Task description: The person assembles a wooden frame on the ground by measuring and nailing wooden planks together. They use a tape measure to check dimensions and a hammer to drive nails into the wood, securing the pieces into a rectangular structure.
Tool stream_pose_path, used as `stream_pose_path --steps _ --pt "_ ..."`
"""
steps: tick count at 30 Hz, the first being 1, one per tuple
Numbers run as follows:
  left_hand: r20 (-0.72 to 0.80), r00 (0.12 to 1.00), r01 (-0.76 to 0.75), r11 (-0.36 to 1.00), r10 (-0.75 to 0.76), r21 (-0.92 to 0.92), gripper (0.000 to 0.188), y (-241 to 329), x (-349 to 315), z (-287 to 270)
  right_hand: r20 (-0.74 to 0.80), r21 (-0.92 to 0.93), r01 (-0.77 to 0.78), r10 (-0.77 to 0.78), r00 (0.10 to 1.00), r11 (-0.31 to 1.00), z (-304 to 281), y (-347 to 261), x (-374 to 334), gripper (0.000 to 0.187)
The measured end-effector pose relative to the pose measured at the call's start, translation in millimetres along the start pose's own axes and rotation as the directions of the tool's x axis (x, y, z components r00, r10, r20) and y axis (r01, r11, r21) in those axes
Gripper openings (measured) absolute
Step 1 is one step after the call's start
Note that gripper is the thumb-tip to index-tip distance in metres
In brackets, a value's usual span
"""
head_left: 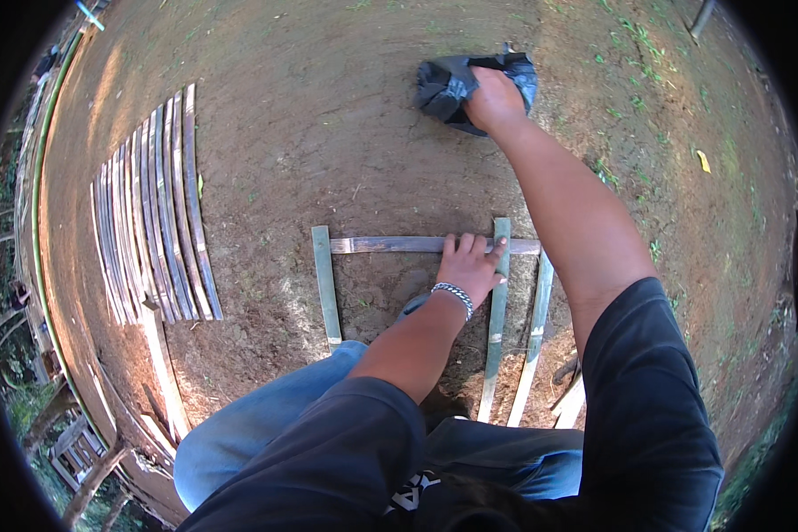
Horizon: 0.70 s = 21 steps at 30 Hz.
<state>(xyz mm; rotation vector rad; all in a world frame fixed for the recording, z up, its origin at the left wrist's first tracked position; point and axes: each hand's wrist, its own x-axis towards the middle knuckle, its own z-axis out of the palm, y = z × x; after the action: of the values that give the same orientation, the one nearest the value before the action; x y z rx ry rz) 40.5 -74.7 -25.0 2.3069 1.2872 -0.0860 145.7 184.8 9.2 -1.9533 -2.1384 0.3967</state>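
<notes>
My left hand (470,269), with a chain bracelet at the wrist, lies with fingers spread over the crossing of two bamboo strips. One is a brownish crosswise strip (377,245); the other is a green upright strip (498,306). The crosswise strip also meets a green strip (326,288) at its left end and another strip (535,332) near its right end. Farther off, my right hand (496,99) reaches into a crumpled black plastic bag (443,86) on the ground. The bag hides its fingers and whatever they touch.
At the left, several long bamboo strips (164,208) lie side by side on the bare soil (275,133). A pale plank (162,363) runs below them. Wood pieces (570,403) lie by my right knee. A long green pole (40,230) borders the far left, with branches beyond.
</notes>
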Motion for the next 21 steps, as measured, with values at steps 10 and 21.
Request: stream_pose_path --steps 10,21 --pt "-0.022 1.0 -0.015 1.0 0.015 -0.025 0.06 -5 0 -10 -0.089 0.551 -0.262 0.368 0.925 0.792 -99 17 -186 0.019" --pt "-0.157 0.955 0.125 0.824 -0.251 -0.553 0.042 8 17 20 0.297 0.755 -0.555 0.573 0.764 0.348 25 36 -294 0.017"
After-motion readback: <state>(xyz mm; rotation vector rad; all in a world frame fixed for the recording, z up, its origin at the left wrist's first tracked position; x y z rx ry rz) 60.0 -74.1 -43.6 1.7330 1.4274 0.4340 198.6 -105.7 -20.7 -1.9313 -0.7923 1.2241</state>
